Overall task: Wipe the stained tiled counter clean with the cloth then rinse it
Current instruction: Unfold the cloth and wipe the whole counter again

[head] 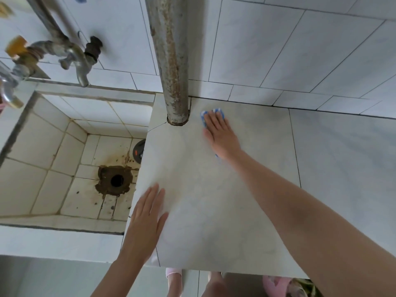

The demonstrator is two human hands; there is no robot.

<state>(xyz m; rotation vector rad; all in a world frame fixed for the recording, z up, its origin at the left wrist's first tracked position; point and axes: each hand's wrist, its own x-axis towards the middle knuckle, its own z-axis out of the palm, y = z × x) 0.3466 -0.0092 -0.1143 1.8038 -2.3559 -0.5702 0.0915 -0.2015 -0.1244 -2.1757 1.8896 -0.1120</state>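
The tiled counter [203,200] is pale grey with faint dull marks and fills the middle of the view. My right hand [220,136] lies flat on a blue and white checked cloth [205,116], pressing it onto the counter's far part, just right of the rusty pipe. Most of the cloth is hidden under the palm; only its far edge and a small corner near the wrist show. My left hand [145,219] rests flat on the counter's near left edge, fingers together, holding nothing.
A thick rusty vertical pipe [171,61] goes through the counter at its far left. Left of the counter is a sunken tiled sink [53,157] with a rust-stained drain hole [116,180]. Taps [79,61] hang over the sink. A tiled wall stands behind.
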